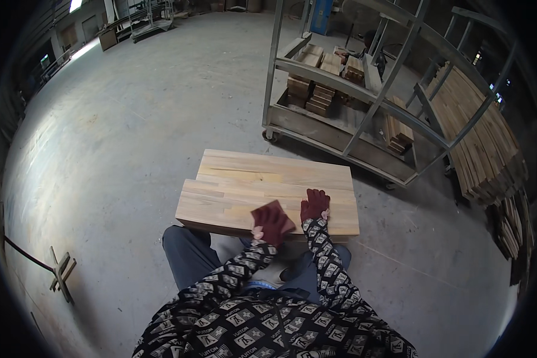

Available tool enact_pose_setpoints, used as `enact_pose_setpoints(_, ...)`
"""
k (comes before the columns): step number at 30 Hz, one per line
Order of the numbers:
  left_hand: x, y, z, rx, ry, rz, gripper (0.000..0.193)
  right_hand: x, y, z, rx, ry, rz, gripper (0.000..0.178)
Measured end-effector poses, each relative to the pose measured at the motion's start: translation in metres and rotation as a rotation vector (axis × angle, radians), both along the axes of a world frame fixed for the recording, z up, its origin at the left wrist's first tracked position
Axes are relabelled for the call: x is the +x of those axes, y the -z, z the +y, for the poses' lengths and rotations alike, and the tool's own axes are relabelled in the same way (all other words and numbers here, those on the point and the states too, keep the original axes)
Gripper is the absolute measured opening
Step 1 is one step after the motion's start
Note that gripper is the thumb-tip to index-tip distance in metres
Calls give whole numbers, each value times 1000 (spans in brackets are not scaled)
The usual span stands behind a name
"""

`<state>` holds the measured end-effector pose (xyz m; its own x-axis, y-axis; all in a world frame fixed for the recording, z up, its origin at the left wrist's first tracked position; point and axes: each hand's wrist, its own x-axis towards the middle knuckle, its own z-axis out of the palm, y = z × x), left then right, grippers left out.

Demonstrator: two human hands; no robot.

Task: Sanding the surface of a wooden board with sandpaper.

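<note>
Before my knees lies a stack of pale, laminated wooden boards, the upper ones set slightly out of line at the left end. My left hand, in a dark red glove, presses a reddish-brown sheet, which looks like sandpaper, against the near edge of the top board. Its fingers lie over the sheet, and the sheet's corners stick out around them. Farther right, my right hand, gloved the same way, rests flat on the wood with its fingers stretched out and nothing in it.
A grey metal rack cart on casters stands behind to the right, carrying stacked wood blocks. Long boards lean at the far right. On the floor at left is a small metal stand. Concrete floor stretches away behind the boards.
</note>
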<state>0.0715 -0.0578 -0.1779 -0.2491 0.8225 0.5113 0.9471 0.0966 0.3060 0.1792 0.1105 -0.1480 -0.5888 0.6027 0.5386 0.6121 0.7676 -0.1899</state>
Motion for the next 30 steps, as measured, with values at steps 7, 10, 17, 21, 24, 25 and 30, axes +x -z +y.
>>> enact_pose_setpoints(7,-31,-14,-48,-94,69,4,56,0,9,2,19,-17,3,38)
enact_pose_setpoints(10,-104,4,-106,-107,-262,13,54,-2,8,0,3,-22,17,41)
enact_pose_setpoints(17,-138,-10,-99,-30,-637,113,46,7,-6,1,-19,58,-35,37)
enact_pose_setpoints(21,-44,-33,-35,-117,-228,32,47,-2,8,4,-1,113,-98,32)
enact_pose_setpoints(24,5,-27,-13,-95,107,41,55,-5,-2,-5,-16,41,11,32)
enact_pose_setpoints(25,10,-29,-11,-60,160,10,55,0,-4,-6,-6,39,44,34)
enact_pose_setpoints(30,-27,-34,-52,-189,127,-36,56,6,-3,-7,42,50,102,38)
